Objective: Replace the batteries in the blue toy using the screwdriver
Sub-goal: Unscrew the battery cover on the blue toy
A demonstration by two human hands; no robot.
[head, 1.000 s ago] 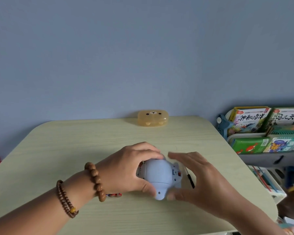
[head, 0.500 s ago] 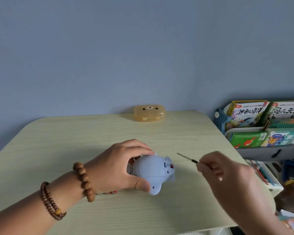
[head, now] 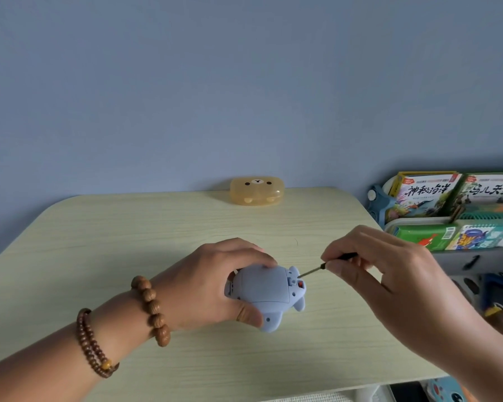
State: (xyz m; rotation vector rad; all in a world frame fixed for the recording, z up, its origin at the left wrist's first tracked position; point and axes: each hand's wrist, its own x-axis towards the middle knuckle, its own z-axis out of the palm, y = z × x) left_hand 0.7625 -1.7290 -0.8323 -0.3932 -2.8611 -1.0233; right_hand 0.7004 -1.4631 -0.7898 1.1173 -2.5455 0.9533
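The blue toy point(head: 266, 288) lies belly-up on the pale wooden table point(head: 128, 242), near its front middle. My left hand point(head: 212, 282) grips the toy from the left, thumb under its near side and fingers over its far side. A thin screwdriver point(head: 317, 268) with a black handle is pinched in my right hand point(head: 389, 274), to the right of the toy. Its metal tip points down-left and sits at the toy's right end, beside a small red part.
A translucent orange bear-face case point(head: 256, 190) rests at the table's far edge by the blue wall. A rack of children's books point(head: 453, 210) stands right of the table. Beaded bracelets circle my left wrist. Clutter fills the floor at the lower right.
My right hand picked the screwdriver up off the table, lifted it, then swung its tip down to the toy's right end. My left hand kept hold of the toy.
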